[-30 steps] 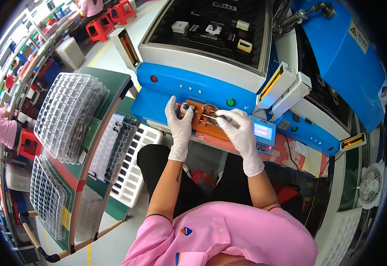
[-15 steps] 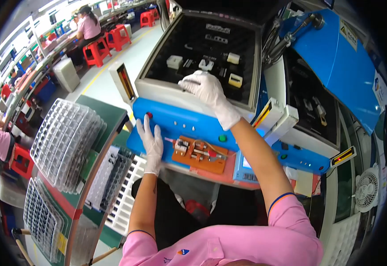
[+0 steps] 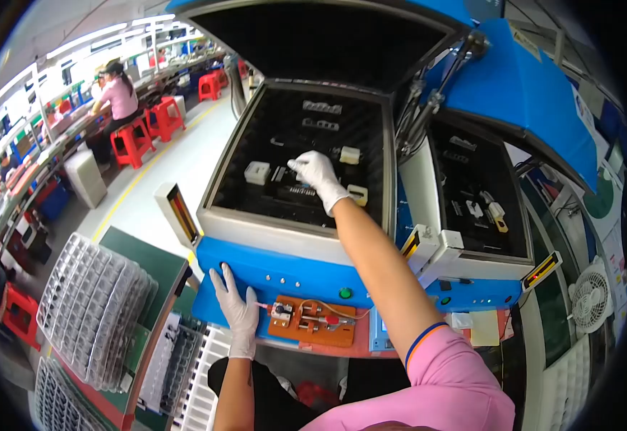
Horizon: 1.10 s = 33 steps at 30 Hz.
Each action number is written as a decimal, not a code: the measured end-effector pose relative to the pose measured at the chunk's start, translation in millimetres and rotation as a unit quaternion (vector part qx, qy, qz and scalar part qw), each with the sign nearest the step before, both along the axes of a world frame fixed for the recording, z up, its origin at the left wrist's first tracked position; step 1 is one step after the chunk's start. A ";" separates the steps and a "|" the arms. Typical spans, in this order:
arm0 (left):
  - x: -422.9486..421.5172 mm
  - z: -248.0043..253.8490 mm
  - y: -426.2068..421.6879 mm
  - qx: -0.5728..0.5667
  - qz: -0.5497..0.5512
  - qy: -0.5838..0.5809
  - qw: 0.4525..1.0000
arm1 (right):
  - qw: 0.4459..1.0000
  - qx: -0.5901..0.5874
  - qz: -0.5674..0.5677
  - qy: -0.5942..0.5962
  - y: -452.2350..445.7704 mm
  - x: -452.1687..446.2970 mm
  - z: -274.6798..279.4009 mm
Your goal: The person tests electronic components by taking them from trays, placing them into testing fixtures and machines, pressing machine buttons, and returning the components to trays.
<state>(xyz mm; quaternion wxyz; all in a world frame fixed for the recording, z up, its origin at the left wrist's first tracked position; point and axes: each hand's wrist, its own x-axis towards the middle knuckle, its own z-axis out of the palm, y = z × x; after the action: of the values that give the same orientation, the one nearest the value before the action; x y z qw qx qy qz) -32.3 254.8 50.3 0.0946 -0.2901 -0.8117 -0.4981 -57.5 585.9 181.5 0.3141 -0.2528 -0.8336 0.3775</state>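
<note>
My left hand (image 3: pixel 238 316), in a white glove, lies with its fingers spread on the blue front panel (image 3: pixel 231 267) of the machine, just left of the orange fixture (image 3: pixel 311 321). My right hand (image 3: pixel 317 178), also gloved, reaches into the open black-lined box (image 3: pixel 241 208), its fingers bent down over the middle. What its fingertips touch is hidden. Around it sit a white block (image 3: pixel 257 172) on the left, a cream block (image 3: pixel 350 155) behind and to the right, and a yellowish frame (image 3: pixel 357 195) beside the wrist.
A raised lid (image 3: pixel 313 43) stands behind the box. Stacked clear trays (image 3: pixel 94 309) stand on a rack at the left. A second black-lined box (image 3: pixel 482 194) is at the right, with a white fan (image 3: pixel 591 297) beyond. A person (image 3: pixel 121 100) sits in the background.
My right hand has left the orange fixture and moved forward into the box. My left hand has let go of the fixture area and spread on the blue panel. The view has tilted up.
</note>
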 end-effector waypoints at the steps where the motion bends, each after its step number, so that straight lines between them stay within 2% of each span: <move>1: 0.3 0.0 -0.8 -0.008 0.007 -0.008 1.000 | 1.000 -0.008 0.007 -0.008 2.8 -1.5 -2.5; 3: -0.6 1.6 -0.1 -0.008 0.000 0.003 1.000 | 0.993 -0.105 0.032 0.042 2.5 0.9 1.6; 4: -0.5 1.1 -0.7 -0.007 -0.004 0.010 1.000 | 0.992 -0.113 0.038 0.035 1.4 3.3 3.6; 6: -1.0 -0.2 -0.2 -0.016 0.005 -0.003 1.000 | 0.990 -0.058 -0.010 0.125 2.7 7.6 9.2; 7: -1.0 -0.7 0.9 -0.018 0.006 -0.011 1.000 | 0.991 -0.061 -0.006 0.123 7.8 9.6 7.7; 9: -0.7 -1.0 0.9 -0.019 0.009 -0.019 1.000 | 0.991 0.106 -0.081 0.016 19.9 15.3 8.0; 10: -0.7 -0.6 1.0 -0.020 0.010 -0.019 1.000 | 0.974 0.189 -0.119 -0.037 21.1 17.7 9.8; 11: -0.4 -0.2 1.1 -0.022 0.009 -0.020 1.000 | 0.974 0.188 -0.119 -0.036 20.7 19.2 9.7; 14: 0.3 1.0 1.7 -0.026 0.009 -0.025 0.999 | 0.964 0.202 -0.117 -0.131 16.9 24.1 6.0; 27: -0.2 -0.9 2.0 -0.041 0.018 -0.011 0.999 | 0.942 0.269 -0.127 -0.155 13.5 16.8 0.1; 31: 0.7 -0.5 2.9 -0.041 0.019 -0.010 0.999 | 0.927 0.293 -0.143 -0.188 8.8 17.7 -0.3; 33: 0.5 0.7 2.5 -0.041 0.021 -0.010 0.999 | 0.923 0.278 -0.186 -0.191 4.5 19.2 1.7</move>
<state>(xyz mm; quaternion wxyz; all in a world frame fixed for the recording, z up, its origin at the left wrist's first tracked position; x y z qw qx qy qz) -31.8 257.2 51.0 0.0852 -0.2714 -0.8385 -0.4648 -38.3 590.4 183.2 0.2709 -0.3733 -0.8872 0.0103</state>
